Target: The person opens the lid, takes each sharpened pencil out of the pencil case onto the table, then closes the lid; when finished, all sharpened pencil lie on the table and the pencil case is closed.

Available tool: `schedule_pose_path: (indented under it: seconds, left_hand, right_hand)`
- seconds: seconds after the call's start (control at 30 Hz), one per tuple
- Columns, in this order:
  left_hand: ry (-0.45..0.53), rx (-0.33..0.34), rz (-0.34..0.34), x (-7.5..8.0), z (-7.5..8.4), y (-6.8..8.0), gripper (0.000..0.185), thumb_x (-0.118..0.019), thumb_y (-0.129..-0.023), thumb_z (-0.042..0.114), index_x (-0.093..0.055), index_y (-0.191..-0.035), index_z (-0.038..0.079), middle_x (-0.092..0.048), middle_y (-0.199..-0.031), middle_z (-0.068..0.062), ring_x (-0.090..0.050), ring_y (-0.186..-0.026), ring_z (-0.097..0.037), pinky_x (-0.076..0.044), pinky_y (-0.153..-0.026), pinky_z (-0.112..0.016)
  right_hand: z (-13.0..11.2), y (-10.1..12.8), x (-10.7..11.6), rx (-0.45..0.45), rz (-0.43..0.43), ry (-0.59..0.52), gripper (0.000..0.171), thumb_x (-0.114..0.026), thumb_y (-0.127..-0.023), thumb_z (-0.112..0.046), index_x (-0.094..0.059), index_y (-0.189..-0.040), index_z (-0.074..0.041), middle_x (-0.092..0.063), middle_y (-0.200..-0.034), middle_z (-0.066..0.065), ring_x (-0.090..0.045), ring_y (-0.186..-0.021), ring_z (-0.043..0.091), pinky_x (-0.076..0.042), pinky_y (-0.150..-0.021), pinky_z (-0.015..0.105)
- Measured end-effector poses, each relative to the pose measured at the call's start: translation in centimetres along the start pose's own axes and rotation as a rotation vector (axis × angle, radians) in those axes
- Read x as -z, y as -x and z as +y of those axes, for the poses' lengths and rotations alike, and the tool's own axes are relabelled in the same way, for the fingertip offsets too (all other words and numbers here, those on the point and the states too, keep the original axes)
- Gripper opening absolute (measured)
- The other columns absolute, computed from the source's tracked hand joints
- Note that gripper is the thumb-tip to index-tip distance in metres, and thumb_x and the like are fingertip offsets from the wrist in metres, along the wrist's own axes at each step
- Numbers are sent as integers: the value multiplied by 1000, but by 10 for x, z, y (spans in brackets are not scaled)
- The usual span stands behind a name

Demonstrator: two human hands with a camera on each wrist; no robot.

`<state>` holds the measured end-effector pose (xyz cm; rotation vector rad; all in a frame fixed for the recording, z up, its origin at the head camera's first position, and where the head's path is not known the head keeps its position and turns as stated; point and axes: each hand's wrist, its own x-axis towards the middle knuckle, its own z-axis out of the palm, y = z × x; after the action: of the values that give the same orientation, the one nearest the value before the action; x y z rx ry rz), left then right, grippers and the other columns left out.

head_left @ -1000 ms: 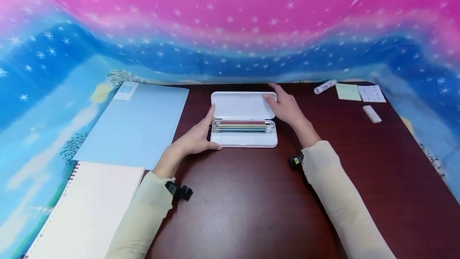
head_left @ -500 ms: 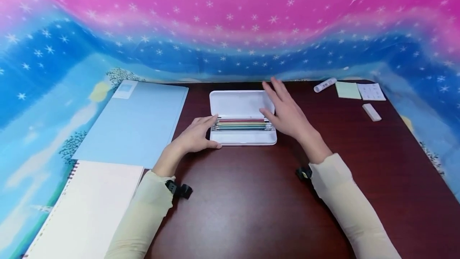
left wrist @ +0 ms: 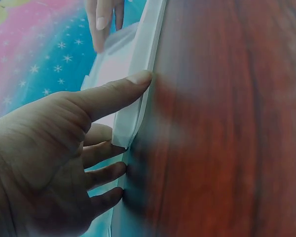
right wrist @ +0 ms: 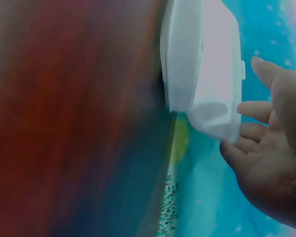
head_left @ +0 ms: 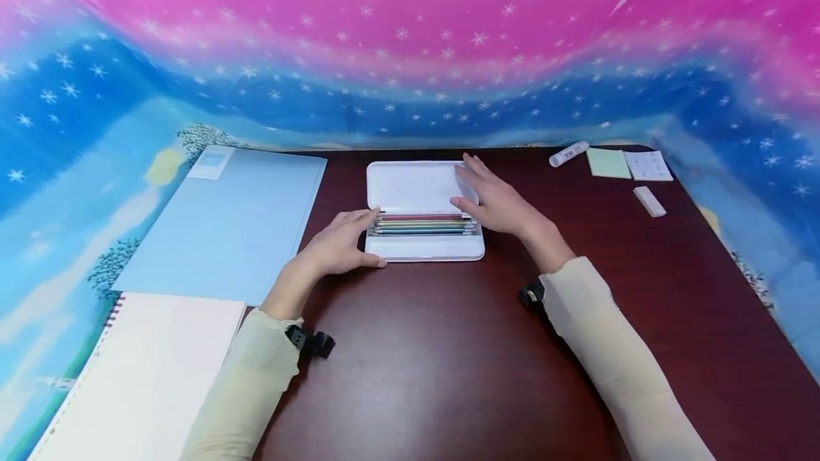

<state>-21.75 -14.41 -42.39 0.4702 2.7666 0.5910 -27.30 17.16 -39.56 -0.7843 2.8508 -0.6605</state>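
A white pencil case (head_left: 423,249) lies on the table with its lid (head_left: 413,187) swung back, away from the person. Several colored pencils (head_left: 423,225) lie side by side within it. At the case's left end, my left hand (head_left: 339,244) holds it, thumb along the front corner and fingers by the hinge side. In the left wrist view, the thumb (left wrist: 113,96) presses on the front edge. My right hand (head_left: 502,205) is at the lid's right end, fingers extended. The right wrist view shows fingertips (right wrist: 228,147) close to the lid's edge; whether they touch is unclear.
A light blue folder (head_left: 224,226) and a spiral notebook (head_left: 147,361) lie on the left. At the back right are a glue stick (head_left: 569,154), green sticky notes (head_left: 608,163), a white printed pad (head_left: 648,166) and a white eraser (head_left: 650,201). A patterned cloth (head_left: 410,55) surrounds the table.
My right hand drew off the lid's right end with fingers spread, then came back closer to it. My left fingers moved from the lid's left edge down to the hinge side.
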Motion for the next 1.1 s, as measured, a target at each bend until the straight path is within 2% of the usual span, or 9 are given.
schedule_pose_path:
  seconds: [0.2, 0.3, 0.4, 0.6, 0.73, 0.83, 0.93, 1.03, 1.1]
  left_hand:
    - [5, -37, 20, 0, -1, 2, 101, -81, -82, 48, -27, -162, 18, -19, -167, -10, -23, -152, -32, -41, -113, -55]
    - [14, -65, 11, 0, -2, 2, 101, -82, -83, 45, -26, -162, 14, -10, -172, -6, -11, -158, -29, -34, -120, -53]
    - [19, -73, -11, 1, -5, 1, 102, -81, -84, 44, -24, -162, 13, -9, -173, -3, -4, -160, -25, -25, -125, -51]
    - [16, -63, -47, 5, -10, 1, 101, -79, -86, 46, -21, -163, 15, -15, -172, -1, -9, -160, -22, -22, -127, -48]
    - [8, -59, -51, 5, -9, 1, 101, -78, -86, 48, -21, -163, 16, -15, -172, -2, -12, -160, -23, -23, -126, -49]
    - [-8, -59, -46, 6, -8, 1, 101, -78, -85, 48, -22, -163, 16, -16, -172, -2, -13, -160, -23, -23, -126, -50]
    - [-21, -56, -41, 6, -8, 1, 101, -78, -85, 49, -23, -163, 16, -17, -172, -1, -12, -160, -22, -22, -127, -48]
    - [-23, -61, -36, 6, -7, 2, 100, -78, -85, 47, -23, -163, 15, -17, -172, -2, -13, -160, -24, -22, -126, -49]
    - [-19, -58, -34, 5, -7, 2, 101, -78, -85, 47, -23, -163, 15, -17, -172, -2, -13, -159, -24, -22, -127, -48]
  right_hand:
    - [12, -18, -4, -55, -129, -54, 77, -53, -103, -47, -21, -163, -10, -6, -172, 14, -1, -160, 33, -12, -127, 56]
    - [15, -21, -8, -67, -172, -73, 79, -52, -102, -52, -22, -163, -11, -5, -172, 14, 1, -160, 33, -10, -127, 56]
    - [16, -24, -11, -77, -187, -89, 80, -52, -101, -55, -24, -162, -12, -5, -172, 13, 1, -160, 31, -10, -128, 55]
    - [14, -26, -13, -101, -237, -73, 80, -53, -100, -56, -26, -162, -15, -8, -172, 12, 0, -160, 30, -9, -128, 55]
    - [9, -22, -8, -60, -183, -44, 72, -55, -101, -51, -33, -160, -14, -11, -171, 14, -2, -160, 33, -12, -127, 57]
    - [1, -14, -2, -2, -92, -20, 64, -58, -101, -43, -43, -156, -13, -20, -170, 15, -11, -159, 34, -18, -126, 57]
    - [-8, -5, 0, 48, -17, -3, 55, -63, -100, -36, -52, -149, -13, -39, -162, 14, -31, -153, 34, -30, -121, 57]
    - [-16, 3, -1, 54, 12, -15, 47, -67, -99, -29, -60, -143, -14, -58, -146, 12, -55, -133, 30, -46, -110, 52]
    - [-20, 7, -3, 43, 6, -31, 41, -68, -98, -24, -65, -138, -14, -69, -132, 9, -65, -117, 27, -53, -101, 48]
